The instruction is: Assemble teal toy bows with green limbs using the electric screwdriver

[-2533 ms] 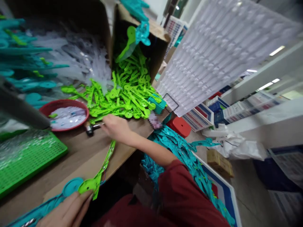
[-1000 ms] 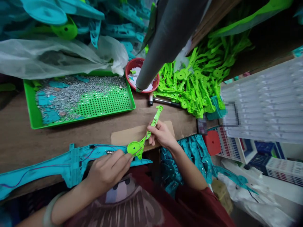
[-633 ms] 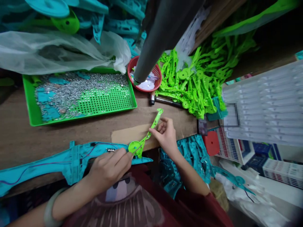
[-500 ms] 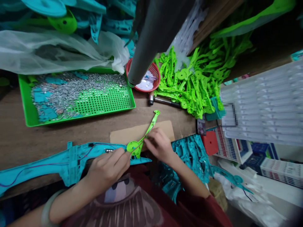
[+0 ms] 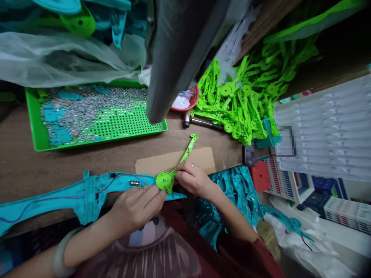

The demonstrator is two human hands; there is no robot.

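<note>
A lime-green plastic piece [image 5: 164, 180], with a round disc and a long narrow arm, lies over the end of a long blue plastic shell [image 5: 110, 184]. My left hand [image 5: 142, 202] is closed, its fingertips at the lower edge of the disc. Against the green arm, my right hand [image 5: 194, 179] pinches a thin reddish wire, mostly hidden by the fingers. The blue shell has wires running along it and small metal springs or contacts [image 5: 134, 183] in a slot. Beneath the green arm is a cardboard strip [image 5: 153, 164].
A green basket tray [image 5: 100, 144] holds small metal pieces and blue parts. Behind stand a grey post [image 5: 171, 65] and a red basket [image 5: 194, 101]. A hammer [image 5: 203, 122] lies before heaped green parts [image 5: 237, 104]. More blue parts [image 5: 234, 193] are piled at right.
The wire stretched between my hands has been drawn in close to the green piece. My left hand has moved slightly right, to the disc's lower edge. The view has shifted a little.
</note>
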